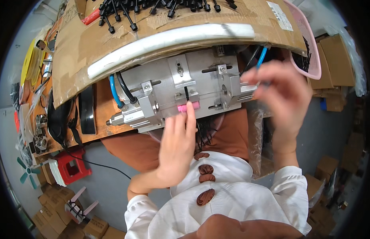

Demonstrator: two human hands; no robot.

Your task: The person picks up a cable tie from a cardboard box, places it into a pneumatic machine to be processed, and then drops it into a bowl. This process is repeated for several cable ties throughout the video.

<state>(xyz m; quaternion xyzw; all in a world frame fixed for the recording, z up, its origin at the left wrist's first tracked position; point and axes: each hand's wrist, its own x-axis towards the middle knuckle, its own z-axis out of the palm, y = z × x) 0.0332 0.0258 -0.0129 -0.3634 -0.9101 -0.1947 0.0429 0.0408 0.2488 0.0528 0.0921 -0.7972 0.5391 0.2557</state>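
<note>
In front of me lies a metal fixture point(133, 77) with a cylinder block on each side. A short pink piece point(191, 106) sits at its middle, below the front clamp bracket point(179, 71). A thin black rod point(186, 93) runs from the bracket down toward the pink piece. My left hand point(177, 143) has its fingers stretched out, the index fingertip resting on the pink piece. My right hand point(286, 95) is raised beside the right cylinder block point(231, 89). Motion smears its fingers, so whether they hold anything cannot be made out.
A cardboard sheet point(153, 30) edged with a white foam strip point(173, 42) overhangs the fixture. Several black rods with caps point(131, 20) are piled on it. Blue hoses point(114, 93) reach the cylinders. A pink basket point(314, 67) stands right, a red stool point(75, 167) lower left.
</note>
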